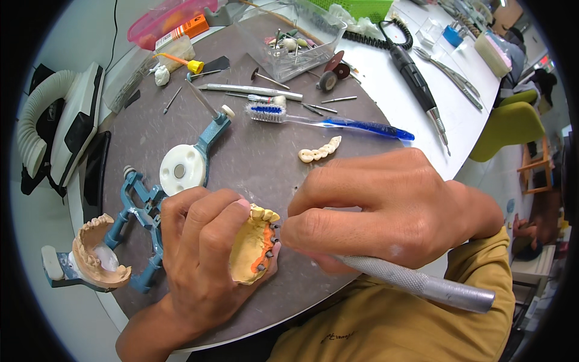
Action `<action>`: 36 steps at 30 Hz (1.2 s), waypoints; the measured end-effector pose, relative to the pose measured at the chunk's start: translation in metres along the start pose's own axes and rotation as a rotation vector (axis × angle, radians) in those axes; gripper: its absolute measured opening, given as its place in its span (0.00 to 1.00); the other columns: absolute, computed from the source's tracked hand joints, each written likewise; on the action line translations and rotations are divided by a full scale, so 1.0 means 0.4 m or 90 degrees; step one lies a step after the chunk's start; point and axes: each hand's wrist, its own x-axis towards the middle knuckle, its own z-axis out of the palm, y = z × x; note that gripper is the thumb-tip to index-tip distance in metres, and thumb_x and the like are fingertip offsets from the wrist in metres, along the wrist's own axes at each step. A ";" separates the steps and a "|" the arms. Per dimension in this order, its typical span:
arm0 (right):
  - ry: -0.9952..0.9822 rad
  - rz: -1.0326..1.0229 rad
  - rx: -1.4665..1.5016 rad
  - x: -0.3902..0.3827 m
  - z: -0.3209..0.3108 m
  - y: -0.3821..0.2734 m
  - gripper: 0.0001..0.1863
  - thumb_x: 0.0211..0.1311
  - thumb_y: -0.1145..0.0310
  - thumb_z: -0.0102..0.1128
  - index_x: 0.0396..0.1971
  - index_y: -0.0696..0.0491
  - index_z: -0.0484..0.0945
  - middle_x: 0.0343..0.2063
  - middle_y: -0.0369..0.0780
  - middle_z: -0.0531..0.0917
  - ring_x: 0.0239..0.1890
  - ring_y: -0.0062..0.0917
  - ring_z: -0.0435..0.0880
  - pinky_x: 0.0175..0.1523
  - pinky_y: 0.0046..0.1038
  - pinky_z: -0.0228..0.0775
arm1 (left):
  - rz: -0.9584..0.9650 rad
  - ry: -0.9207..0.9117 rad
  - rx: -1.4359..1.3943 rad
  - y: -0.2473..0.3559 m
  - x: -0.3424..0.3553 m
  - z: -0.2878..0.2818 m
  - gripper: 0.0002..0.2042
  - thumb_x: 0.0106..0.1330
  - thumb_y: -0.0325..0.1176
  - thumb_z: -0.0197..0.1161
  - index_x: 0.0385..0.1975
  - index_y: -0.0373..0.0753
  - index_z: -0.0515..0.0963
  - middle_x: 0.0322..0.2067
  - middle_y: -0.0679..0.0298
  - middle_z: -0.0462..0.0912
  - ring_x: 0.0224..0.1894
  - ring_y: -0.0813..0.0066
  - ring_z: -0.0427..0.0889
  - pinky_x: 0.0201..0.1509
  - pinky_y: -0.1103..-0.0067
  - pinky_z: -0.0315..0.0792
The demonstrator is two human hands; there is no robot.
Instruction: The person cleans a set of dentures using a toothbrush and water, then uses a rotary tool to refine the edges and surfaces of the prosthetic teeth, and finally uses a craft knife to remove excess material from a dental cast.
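My left fingers [212,235] clamp the yellow tooth model [246,246] over the near surface [256,166], presumably to steady it, its metal posts [269,254] facing right, where my right fingers [319,226] grip a silver handle [425,285].

A blue plastic toothbrush [356,123] lies nearer than a clear plastic box [329,49] holding rotary bits [291,44]. On the white table [463,130], a black cylindrical handpiece [413,75] rests beside a two-armed silver metal instrument [435,62]. Beyond stands a yellow-green chair [512,127].

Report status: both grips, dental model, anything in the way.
Left grip holding yellow dental model, grey posts showing. Right grip around silver tool handle, tip hidden. Tooth row beyond right grip, not between grips.
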 end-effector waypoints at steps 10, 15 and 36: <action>0.054 0.273 0.332 -0.035 0.016 -0.003 0.04 0.56 0.76 0.67 0.31 0.58 0.84 0.25 0.39 0.86 0.24 0.20 0.84 0.30 0.21 0.74 | 0.052 0.013 0.012 -0.003 -0.010 0.004 0.34 0.43 0.26 0.78 0.54 0.37 0.69 0.44 0.53 0.76 0.45 0.52 0.73 0.50 0.61 0.70; 0.096 0.493 0.509 -0.039 0.020 -0.051 0.06 0.63 0.72 0.65 0.33 0.60 0.83 0.27 0.36 0.87 0.30 0.13 0.84 0.35 0.17 0.76 | 0.058 0.016 0.023 0.006 -0.015 -0.001 0.34 0.44 0.27 0.78 0.54 0.37 0.69 0.45 0.54 0.76 0.46 0.52 0.73 0.51 0.62 0.69; 0.388 0.462 0.580 -0.115 0.082 -0.130 0.08 0.66 0.71 0.66 0.38 0.61 0.81 0.34 0.39 0.86 0.35 0.20 0.87 0.41 0.22 0.83 | -0.005 0.055 -0.081 0.032 0.002 0.013 0.36 0.43 0.26 0.80 0.55 0.38 0.70 0.49 0.53 0.77 0.52 0.53 0.77 0.60 0.62 0.67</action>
